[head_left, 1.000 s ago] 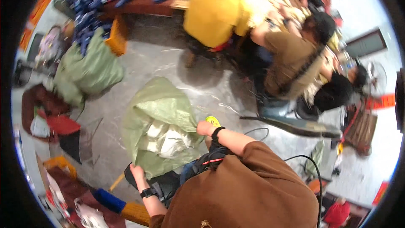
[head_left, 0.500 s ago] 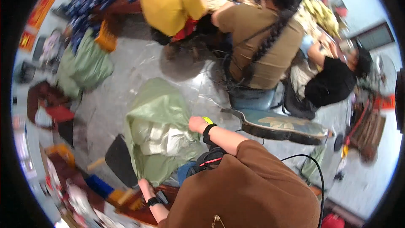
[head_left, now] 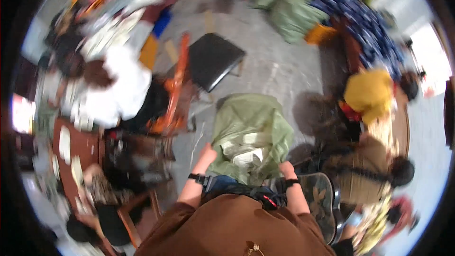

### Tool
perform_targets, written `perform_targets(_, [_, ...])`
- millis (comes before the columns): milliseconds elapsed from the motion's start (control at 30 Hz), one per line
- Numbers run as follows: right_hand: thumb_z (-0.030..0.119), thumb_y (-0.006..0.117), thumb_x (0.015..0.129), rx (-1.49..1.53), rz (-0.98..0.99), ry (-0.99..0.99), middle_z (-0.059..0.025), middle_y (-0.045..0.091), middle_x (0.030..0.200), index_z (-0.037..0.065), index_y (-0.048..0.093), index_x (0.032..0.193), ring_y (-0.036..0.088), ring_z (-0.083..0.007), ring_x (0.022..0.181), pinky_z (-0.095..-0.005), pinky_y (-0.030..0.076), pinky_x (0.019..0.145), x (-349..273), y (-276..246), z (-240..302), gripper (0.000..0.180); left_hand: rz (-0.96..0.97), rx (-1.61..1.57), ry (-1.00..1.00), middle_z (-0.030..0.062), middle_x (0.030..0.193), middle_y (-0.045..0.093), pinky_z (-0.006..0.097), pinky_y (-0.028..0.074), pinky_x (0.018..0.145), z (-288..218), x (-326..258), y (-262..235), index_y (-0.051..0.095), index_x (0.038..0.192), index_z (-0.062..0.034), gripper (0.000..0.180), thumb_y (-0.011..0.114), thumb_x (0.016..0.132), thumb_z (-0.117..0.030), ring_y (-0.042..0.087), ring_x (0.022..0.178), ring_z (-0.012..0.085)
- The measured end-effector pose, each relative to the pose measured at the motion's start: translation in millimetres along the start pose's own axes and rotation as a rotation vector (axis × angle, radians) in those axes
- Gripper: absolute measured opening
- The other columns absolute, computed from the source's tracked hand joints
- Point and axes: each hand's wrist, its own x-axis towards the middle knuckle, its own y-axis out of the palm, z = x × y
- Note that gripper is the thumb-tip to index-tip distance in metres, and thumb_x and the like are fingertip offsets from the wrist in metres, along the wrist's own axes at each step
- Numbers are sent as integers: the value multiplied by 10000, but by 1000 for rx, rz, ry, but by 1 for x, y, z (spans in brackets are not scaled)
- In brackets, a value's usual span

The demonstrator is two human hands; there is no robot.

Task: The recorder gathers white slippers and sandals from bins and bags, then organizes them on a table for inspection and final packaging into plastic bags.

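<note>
A large green woven sack (head_left: 251, 109) gapes in front of me, its mouth toward my body. Inside it lie white bundles (head_left: 246, 158), partly wrapped in clear plastic; what they are is too blurred to tell. With closed fingers, my left hand (head_left: 207, 153) grips the sack's left rim. My right hand (head_left: 286, 168) is closed on the rim at the opposite side. Both wrists wear dark bands.
A black-seated chair (head_left: 215, 59) stands beyond the sack, with an orange wooden chair (head_left: 178, 90) to its left. Seated people work at tables on both sides. A padded chair (head_left: 318, 199) is close by my right arm. Another green sack (head_left: 294, 14) lies farther off.
My body and view have swung left, so the workers in front now appear at the right. The sack has turned with me, still held in both hands, which are now more level.
</note>
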Motion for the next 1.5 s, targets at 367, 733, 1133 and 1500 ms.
perform_targets(367, [76, 560, 787, -893, 137, -990, -230, 638, 796, -17, 625, 754, 624, -358, 730, -440, 460, 597, -22, 140, -11, 119, -149, -157, -10, 283, 883, 620, 519, 476, 683, 166, -210, 39, 484, 1047, 95, 286, 491, 788, -27, 610, 814, 432])
perform_targets(733, [293, 650, 800, -1157, 311, -932, -142, 583, 943, 22, 570, 999, 548, -276, 872, -416, 452, 756, -92, 245, -66, 346, -219, -104, 45, 349, 1003, 560, 434, 479, 592, 349, -397, 104, 331, 1297, 208, 640, 583, 760, -32, 604, 718, 368])
perform_targets(1133, [370, 537, 869, -596, 341, -482, -112, 592, 995, 61, 581, 1048, 565, -274, 930, -406, 468, 785, -225, 301, -71, 361, -126, -132, 21, 323, 1080, 558, 408, 507, 647, 497, -581, 147, 285, 1341, 174, 660, 589, 807, -66, 609, 823, 357])
perform_targets(1500, [441, 433, 931, 123, 345, -17, -84, 601, 1042, 96, 591, 1092, 580, -272, 983, -397, 483, 811, -517, 494, -270, 412, -228, -14, -62, 294, 970, 606, 414, 510, 632, 600, -780, 250, 446, 1187, 160, 570, 628, 688, -46, 624, 847, 375])
